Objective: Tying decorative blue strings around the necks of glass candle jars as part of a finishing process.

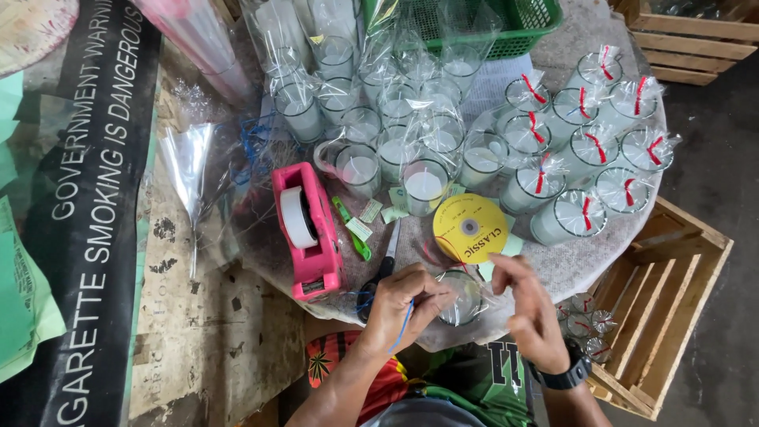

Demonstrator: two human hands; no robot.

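1. Low in the middle of the frame, the left hand [403,304] is pinched shut on a thin blue string [403,326], whose loose end hangs down past the wrist.
2. The right hand [528,304], with a black watch [565,373] on its wrist, has its fingers spread loosely beside a small clear glass candle wrapped in cellophane [462,299]; whether it grips anything cannot be told.
3. That candle sits between the two hands at the near edge of the round counter [569,265].
4. Just above it lies a yellow flat spool [469,228].
5. Left of centre stands a pink tape dispenser [308,233].
6. Wrapped candles tied with red ribbon [589,150] cluster at upper right.
7. A wooden crate [660,312] stands at lower right.
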